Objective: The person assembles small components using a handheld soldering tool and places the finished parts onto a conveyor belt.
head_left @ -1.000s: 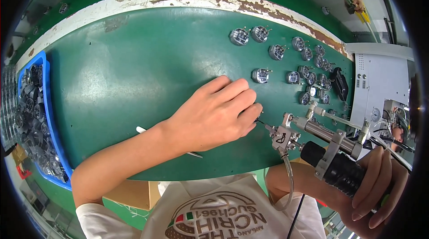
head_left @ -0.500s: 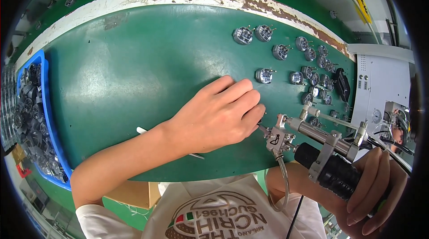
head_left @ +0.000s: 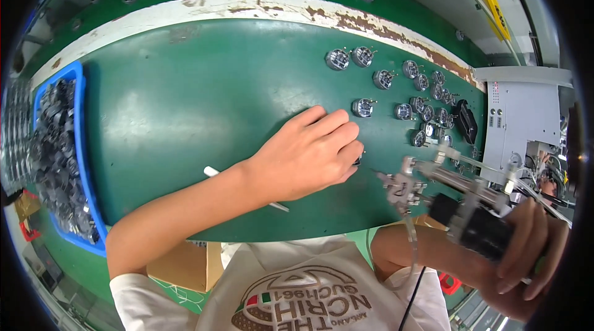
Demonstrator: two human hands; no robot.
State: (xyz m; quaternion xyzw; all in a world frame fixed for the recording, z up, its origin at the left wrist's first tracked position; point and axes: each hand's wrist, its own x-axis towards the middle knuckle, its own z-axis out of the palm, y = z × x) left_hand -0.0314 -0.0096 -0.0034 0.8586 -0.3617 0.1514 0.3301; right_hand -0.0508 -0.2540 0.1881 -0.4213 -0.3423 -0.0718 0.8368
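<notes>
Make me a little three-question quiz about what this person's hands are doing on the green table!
1. True or false: the left hand rests palm down on the green worktable.
2. Which hand holds the black-handled metal power tool?
A. left
B. right
C. neither
3. Fill in: the blue plastic bin of dark metal parts sits at the table's ____ end.

Key:
1. True; its fingers cover a small dark part.
2. B; the right hand grips the handle, tip pointing toward the left hand.
3. Left; the small round silver metal parts lie toward the right.
</notes>
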